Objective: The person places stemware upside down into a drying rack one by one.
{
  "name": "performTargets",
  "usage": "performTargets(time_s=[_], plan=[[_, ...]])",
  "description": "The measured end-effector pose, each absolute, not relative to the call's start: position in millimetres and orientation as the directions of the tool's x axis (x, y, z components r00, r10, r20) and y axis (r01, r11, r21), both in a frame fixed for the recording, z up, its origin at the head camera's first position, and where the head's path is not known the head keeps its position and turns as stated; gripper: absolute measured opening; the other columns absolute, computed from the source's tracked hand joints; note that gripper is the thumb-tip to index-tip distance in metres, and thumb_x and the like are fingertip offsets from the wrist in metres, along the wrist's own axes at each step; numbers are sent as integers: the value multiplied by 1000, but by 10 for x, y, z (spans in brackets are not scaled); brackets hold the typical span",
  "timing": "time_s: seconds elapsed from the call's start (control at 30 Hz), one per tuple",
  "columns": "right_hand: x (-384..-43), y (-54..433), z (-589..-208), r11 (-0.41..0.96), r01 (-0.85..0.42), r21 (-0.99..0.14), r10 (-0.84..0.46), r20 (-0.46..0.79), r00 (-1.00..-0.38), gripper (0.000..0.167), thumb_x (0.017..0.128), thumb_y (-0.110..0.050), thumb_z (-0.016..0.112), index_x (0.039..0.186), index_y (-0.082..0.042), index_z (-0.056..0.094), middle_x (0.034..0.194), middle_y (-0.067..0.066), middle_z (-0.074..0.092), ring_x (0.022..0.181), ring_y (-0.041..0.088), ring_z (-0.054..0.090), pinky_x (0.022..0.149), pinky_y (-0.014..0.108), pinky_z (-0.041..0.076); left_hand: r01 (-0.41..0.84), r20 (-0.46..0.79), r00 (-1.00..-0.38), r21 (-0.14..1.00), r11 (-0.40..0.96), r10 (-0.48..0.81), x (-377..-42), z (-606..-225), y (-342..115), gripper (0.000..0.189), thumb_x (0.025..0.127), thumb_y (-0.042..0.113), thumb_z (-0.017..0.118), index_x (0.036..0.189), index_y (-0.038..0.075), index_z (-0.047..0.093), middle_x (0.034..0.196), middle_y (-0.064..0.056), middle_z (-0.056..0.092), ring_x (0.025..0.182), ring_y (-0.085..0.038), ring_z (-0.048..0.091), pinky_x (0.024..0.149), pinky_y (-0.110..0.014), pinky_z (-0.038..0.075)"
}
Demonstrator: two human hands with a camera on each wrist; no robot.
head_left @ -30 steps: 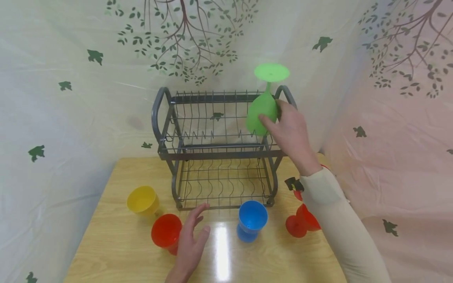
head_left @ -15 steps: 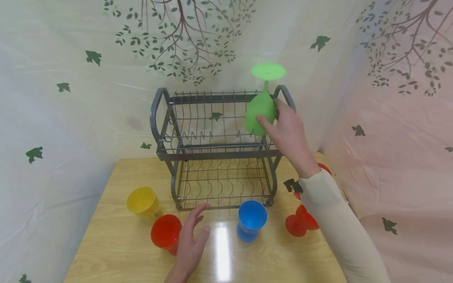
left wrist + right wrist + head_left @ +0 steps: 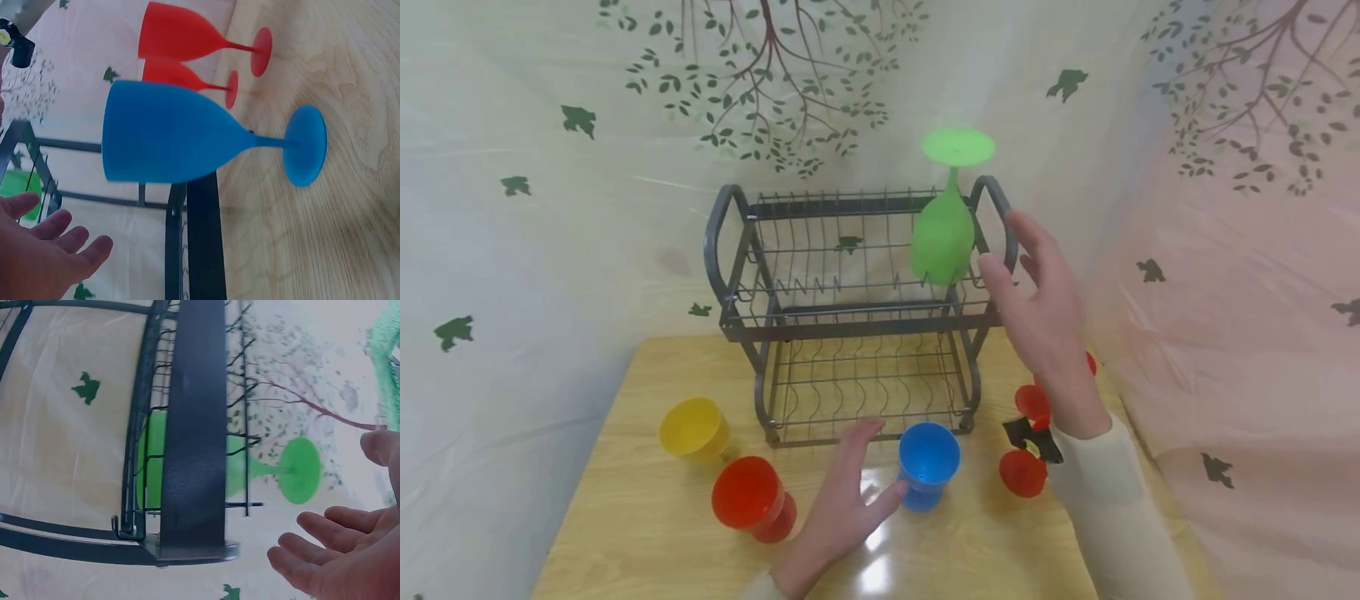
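A green plastic wine goblet (image 3: 943,237) stands upside down in the upper tier of the dark wire dish rack (image 3: 850,329), its round foot on top. Just right of it my right hand (image 3: 1043,312) is held with fingers spread and nothing in them. In the right wrist view, the rack's front bar partly hides the green goblet (image 3: 300,470). My left hand (image 3: 848,504) hovers over the table, fingers relaxed, its thumb close beside an upright blue goblet (image 3: 928,454). The left wrist view has the blue goblet (image 3: 169,132) apart from the left fingers (image 3: 94,250).
A yellow goblet (image 3: 694,428) and a red goblet (image 3: 747,492) stand on the wooden table (image 3: 617,508) at the left. Red goblets (image 3: 1022,473) are at the right, partly behind the right forearm and its dark wrist camera. A printed sheet (image 3: 550,275) hangs behind the rack.
My right hand has let go of the green goblet and drawn back to the right, leaving it in the rack. The left hand has moved right, from near the red goblet towards the blue one.
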State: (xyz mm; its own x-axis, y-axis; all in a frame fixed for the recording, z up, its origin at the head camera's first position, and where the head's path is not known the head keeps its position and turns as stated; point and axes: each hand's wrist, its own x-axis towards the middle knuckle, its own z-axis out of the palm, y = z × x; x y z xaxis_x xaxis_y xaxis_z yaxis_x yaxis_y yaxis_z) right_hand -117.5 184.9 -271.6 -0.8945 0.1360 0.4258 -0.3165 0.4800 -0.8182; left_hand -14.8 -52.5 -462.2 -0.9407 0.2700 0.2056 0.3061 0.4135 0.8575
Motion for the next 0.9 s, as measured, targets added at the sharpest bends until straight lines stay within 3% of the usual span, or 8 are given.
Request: performTargets(time_s=[0.1, 0.27, 0.47, 0.57, 0.73, 0.9], plan=[[-1036, 1872, -2772, 463, -370, -806, 154, 484, -862, 58, 101, -35, 65, 154, -18, 49, 155, -7, 50, 144, 9, 43, 118, 34, 38, 325, 193, -928, 840, 436, 320, -162, -4612, -450, 83, 89, 44, 75, 156, 12, 40, 160, -9, 40, 144, -34, 42, 110, -66, 41], [-805, 1915, -2922, 453, -398, -798, 179, 519, -836, 54, 101, -20, 66, 152, -17, 51, 154, -7, 51, 143, 14, 45, 117, 32, 40, 367, 176, -906, 782, 504, 386, -180, -4624, -343, 90, 87, 50, 76, 157, 7, 38, 164, -14, 35, 146, -39, 39, 109, -66, 42], [-586, 2010, -3143, 490, -341, -802, 204, 486, -850, 57, 100, -20, 68, 154, -23, 50, 154, -11, 50, 142, 16, 45, 112, 26, 43, 439, 201, -882, 681, 587, 427, -219, -4678, -232, 95, 83, 49, 82, 157, 9, 39, 166, -14, 30, 145, -40, 41, 108, -61, 46], [-501, 2070, -3260, 537, -296, -790, 200, 460, -865, 60, 99, -22, 69, 155, -25, 49, 156, -10, 49, 141, 19, 47, 112, 35, 45, 476, 227, -868, 636, 607, 442, -263, -4710, -197, 96, 82, 52, 82, 158, 11, 38, 167, -12, 29, 147, -38, 39, 110, -60, 43], [-369, 2165, -3450, 600, -260, -757, 152, 426, -892, 66, 97, -22, 71, 158, -20, 45, 159, 0, 47, 141, 31, 47, 108, 63, 45, 534, 231, -836, 549, 643, 498, -367, -4738, -146, 97, 85, 60, 76, 159, 12, 37, 168, -11, 30, 153, -36, 28, 118, -61, 33], [-250, 2272, -3644, 631, -228, -742, 118, 382, -917, 69, 95, -22, 73, 158, -16, 44, 158, 4, 47, 138, 33, 49, 104, 67, 47, 556, 194, -822, 480, 679, 536, -455, -4745, -109, 95, 87, 62, 72, 161, 14, 36, 168, -10, 30, 154, -38, 25, 120, -60, 31]])
